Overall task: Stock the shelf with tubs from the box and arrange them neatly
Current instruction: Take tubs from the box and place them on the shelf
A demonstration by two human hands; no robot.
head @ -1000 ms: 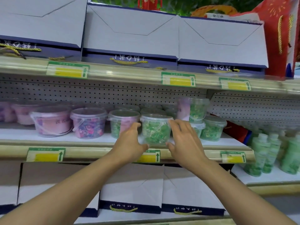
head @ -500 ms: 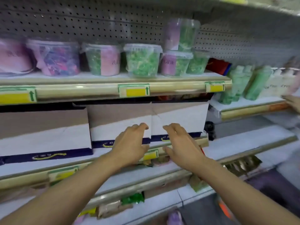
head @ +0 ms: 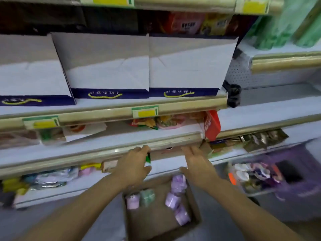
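Observation:
An open cardboard box (head: 154, 221) sits on the floor below me. Inside lie several tubs: a pink one (head: 132, 200) and a green one (head: 147, 197) at the left, purple ones (head: 172, 200) at the right. My left hand (head: 133, 166) hovers above the box's far left corner, fingers apart, holding nothing. My right hand (head: 196, 164) hovers above the far right corner, palm inward, fingers apart and empty. Both hands are in front of the low shelf edge (head: 104, 152). The shelf with the stocked tubs is out of view above.
White and navy gift boxes (head: 107, 66) fill the shelf above. Snack packets (head: 52, 178) lie on the lower shelves. A purple basket (head: 288, 171) of small items stands to the right of the box. Green bottles (head: 284, 23) are at the top right.
My view has swung down from the tub shelf to the floor box. Both empty hands have dropped from the tubs to just above the box.

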